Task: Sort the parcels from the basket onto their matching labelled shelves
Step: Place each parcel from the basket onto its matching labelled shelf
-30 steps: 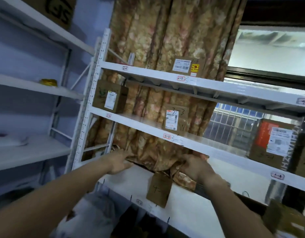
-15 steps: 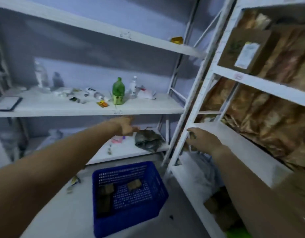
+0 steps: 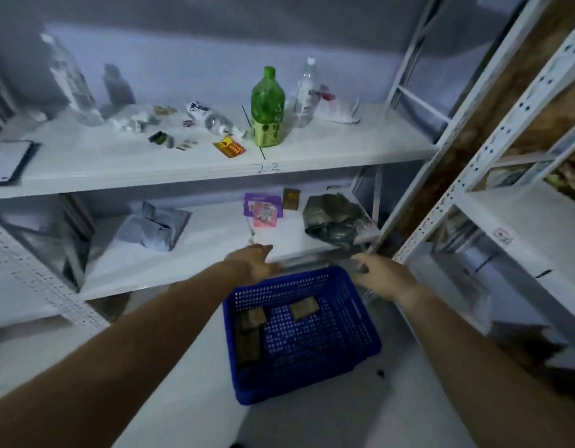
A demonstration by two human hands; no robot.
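A blue plastic basket (image 3: pixel 351 321) stands on the white floor below me. Inside lie small brown cardboard parcels: one (image 3: pixel 304 307) near the far middle, another (image 3: pixel 254 316) at the far left, and a darker one (image 3: pixel 247 347) along the left wall. My left hand (image 3: pixel 258 261) reaches out over the basket's far left rim, fingers loose, holding nothing. My right hand (image 3: pixel 381 278) hovers over the far right rim, fingers relaxed and empty. The white shelf (image 3: pixel 312 161) above carries a handwritten label "2-3".
A green bottle (image 3: pixel 267 108), clear bottles and small litter sit on the labelled shelf. The lower shelf (image 3: pixel 189 250) holds a grey bag (image 3: pixel 152 227), a purple packet (image 3: pixel 263 210), a small brown box (image 3: pixel 291 198) and a dark bag (image 3: pixel 336 218). A second white rack (image 3: pixel 441 202) stands at the right.
My view swung from the curtained right-hand rack down to the basket. Both hands left that rack's shelf and dropped toward the basket's far rim, empty.
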